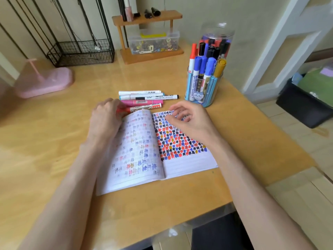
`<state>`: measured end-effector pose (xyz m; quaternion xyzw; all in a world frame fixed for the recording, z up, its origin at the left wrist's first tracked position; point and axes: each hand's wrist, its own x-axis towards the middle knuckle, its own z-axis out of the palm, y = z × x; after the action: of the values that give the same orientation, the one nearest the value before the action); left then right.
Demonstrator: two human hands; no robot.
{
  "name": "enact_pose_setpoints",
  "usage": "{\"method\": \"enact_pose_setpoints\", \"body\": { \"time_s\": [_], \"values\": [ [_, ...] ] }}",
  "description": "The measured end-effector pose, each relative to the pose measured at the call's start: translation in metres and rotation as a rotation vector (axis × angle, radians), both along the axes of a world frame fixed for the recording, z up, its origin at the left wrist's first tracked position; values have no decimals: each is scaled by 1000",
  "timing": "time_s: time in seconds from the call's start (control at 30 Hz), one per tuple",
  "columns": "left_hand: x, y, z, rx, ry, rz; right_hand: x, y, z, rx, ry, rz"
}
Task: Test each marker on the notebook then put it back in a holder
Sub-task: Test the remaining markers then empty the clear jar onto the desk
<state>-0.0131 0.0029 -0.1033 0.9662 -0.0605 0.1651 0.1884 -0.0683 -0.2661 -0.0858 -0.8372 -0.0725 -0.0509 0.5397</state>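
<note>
My left hand (106,118) curls round the red marker (124,110) at eleven o'clock of the notebook (180,165), my right hand (191,121) hangs loosely curled and empty over the page; I'd lift clear of the other markers (142,101) before uncapping.

A pale wooden table (54,150) stood against a cream wall (252,18), soft light glossing its top. At its far edge sat a small wooden shelf (147,18) and a black wire basket (81,53) (what lay inside was blurred). Rightward, a white-painted frame (295,38) rose from a light tiled floor (292,130).
</note>
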Motion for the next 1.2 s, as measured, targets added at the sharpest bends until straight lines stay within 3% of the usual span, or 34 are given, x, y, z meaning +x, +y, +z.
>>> {"method": "enact_pose_setpoints", "body": {
  "time_s": [0.27, 0.4, 0.53, 0.8, 1.2],
  "values": [
    [-21, -24, 31, -294, -95, -109, -2, -4, 2, 66, -10, -20],
    [-46, -59, 38, -432, 87, -415, -14, 0, 15, 361, 70, 1],
    [-67, -78, 37, -390, 104, -490, -28, 0, 14, 537, 88, -105],
    [-83, -92, 21, -120, -39, -543, -41, -3, 11, 493, 104, -109],
    [-75, -87, 27, -483, 344, -755, -46, -14, 12, 460, 79, -49]
  ]
}}
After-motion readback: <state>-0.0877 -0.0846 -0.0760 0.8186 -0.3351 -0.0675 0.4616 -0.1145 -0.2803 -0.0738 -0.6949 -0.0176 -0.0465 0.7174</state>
